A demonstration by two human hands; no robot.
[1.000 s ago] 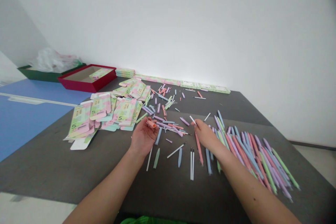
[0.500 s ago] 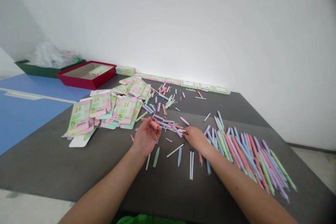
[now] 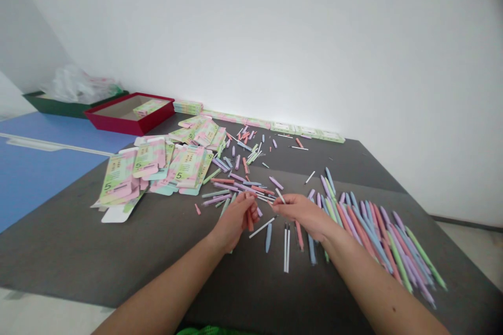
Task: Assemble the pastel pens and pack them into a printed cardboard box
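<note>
My left hand (image 3: pixel 234 221) is closed around a coral pen barrel (image 3: pixel 250 221) that points down out of the fingers. To its right, my right hand (image 3: pixel 302 213) pinches a thin white pen refill (image 3: pixel 280 196) between thumb and fingers. The two hands are close together but apart, above loose pen parts. Below them on the dark table (image 3: pixel 220 282) lie a blue pen part (image 3: pixel 268 237), a slanted white refill (image 3: pixel 262 227) and two upright-lying white refills (image 3: pixel 286 248). Mixed purple, coral and green barrels (image 3: pixel 236 187) lie just beyond my left hand.
Many pastel pens (image 3: pixel 373 235) are spread at the right. Flat printed cartons (image 3: pixel 153 159) are piled at the left. Behind them stand a red box lid (image 3: pixel 135 124) and a green tray (image 3: pixel 66 106) with plastic bags. A row of cartons (image 3: pixel 251 121) lines the wall.
My left hand has moved right and turned over, its coral barrel now pointing down. My right hand has lifted a white refill from the pile and come nearer the left.
</note>
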